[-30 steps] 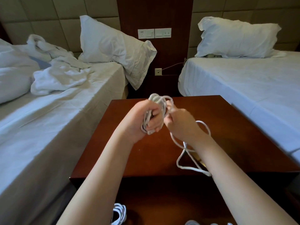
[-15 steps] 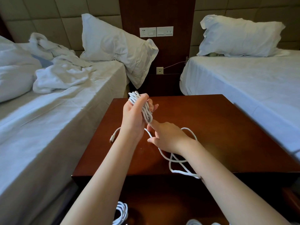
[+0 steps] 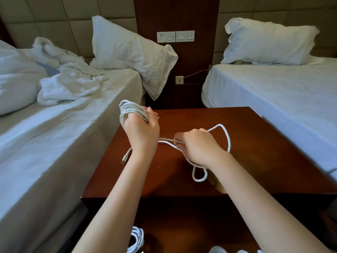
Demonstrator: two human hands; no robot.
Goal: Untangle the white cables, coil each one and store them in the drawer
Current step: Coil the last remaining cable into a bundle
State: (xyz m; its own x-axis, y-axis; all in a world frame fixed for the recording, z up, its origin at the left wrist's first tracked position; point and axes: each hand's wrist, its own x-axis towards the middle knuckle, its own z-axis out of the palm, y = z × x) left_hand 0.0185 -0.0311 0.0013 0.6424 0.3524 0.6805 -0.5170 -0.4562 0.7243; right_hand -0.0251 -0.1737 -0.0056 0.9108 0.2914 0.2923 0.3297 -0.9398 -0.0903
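Gripping hand: left hand (image 3: 143,133), raised above the nightstand (image 3: 264,152) near its back-left corner, fingers curled round a bundle of white cable (image 3: 130,111) looped about them.
Pinching hand: right hand (image 3: 198,147), over the nightstand's middle, fingers closed on the free strand (image 3: 166,141).
Free strand: runs between the hands, arcs out past the right hand, ends in a small loop (image 3: 199,175) on the nightstand under that wrist.
Connector (image 3: 124,158): hangs below the left wrist at the nightstand's left edge.
Second coil (image 3: 136,240): white, below the nightstand's front edge, partly cut off.
Beds: left bed (image 3: 54,139) and right bed (image 3: 273,92) flank the nightstand, white linen.
Pillows: left pillow (image 3: 125,50), right pillow (image 3: 268,42), beyond the nightstand.
Wall panel (image 3: 175,36): sockets and switches, behind the nightstand.
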